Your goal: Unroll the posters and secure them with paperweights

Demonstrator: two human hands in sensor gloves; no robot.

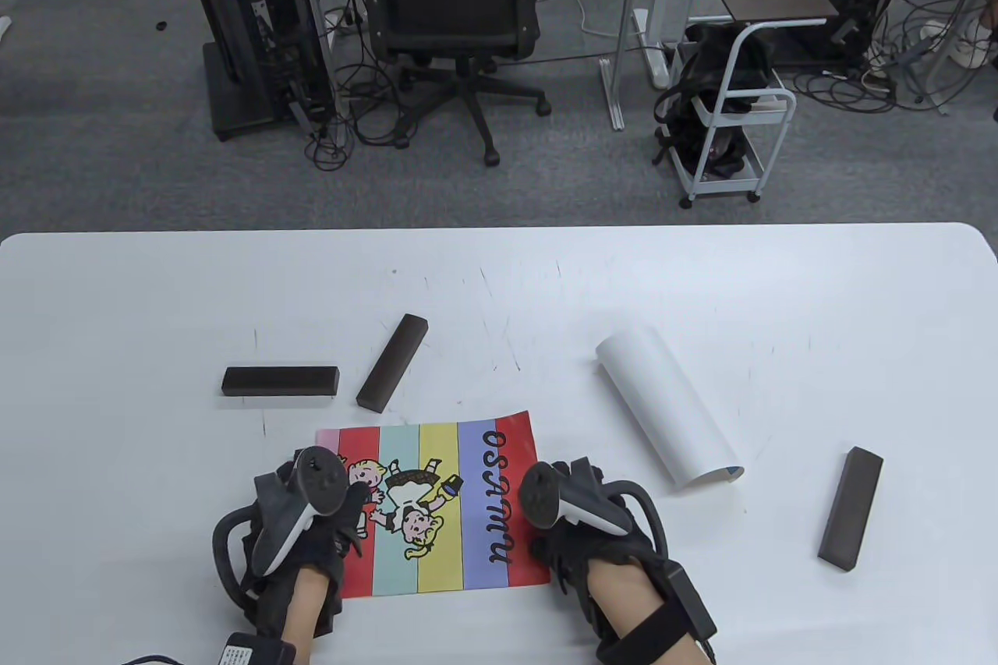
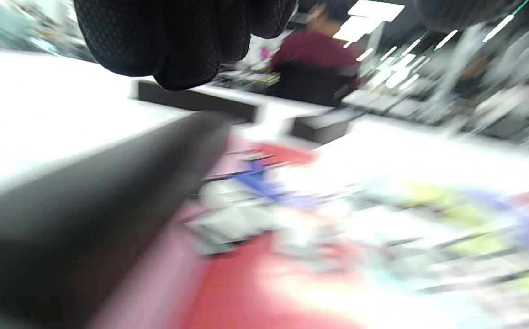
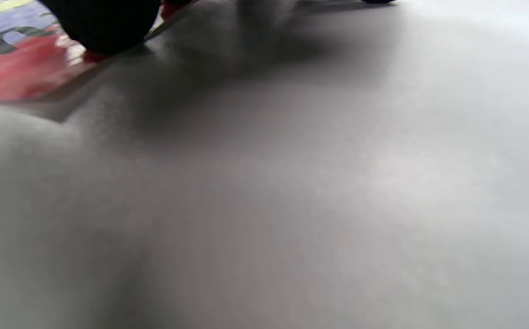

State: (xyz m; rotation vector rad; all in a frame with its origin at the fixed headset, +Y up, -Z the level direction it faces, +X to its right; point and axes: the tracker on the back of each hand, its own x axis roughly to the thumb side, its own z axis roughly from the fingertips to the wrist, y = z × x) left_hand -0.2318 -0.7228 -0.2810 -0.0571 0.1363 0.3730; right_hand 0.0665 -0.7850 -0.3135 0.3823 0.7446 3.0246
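Observation:
A striped cartoon poster [image 1: 437, 509] lies unrolled and flat near the table's front edge. My left hand [image 1: 312, 525] rests over its left edge. In the blurred left wrist view a dark paperweight bar [image 2: 86, 205] lies along that edge of the poster [image 2: 292, 283], and my fingers [image 2: 177, 41] hang above it without touching. My right hand [image 1: 577, 532] presses on the poster's right edge. A fingertip [image 3: 100, 23] shows on the red stripe [image 3: 13, 68] in the right wrist view. A second poster [image 1: 667, 408] lies rolled, white side out, to the right.
Two dark paperweights [image 1: 281, 380] [image 1: 392, 362] lie behind the poster at the left; they also show in the left wrist view [image 2: 196, 98] [image 2: 324, 128]. A third [image 1: 851, 507] lies at the front right. The white table [image 1: 702, 283] stretches back to its far edge.

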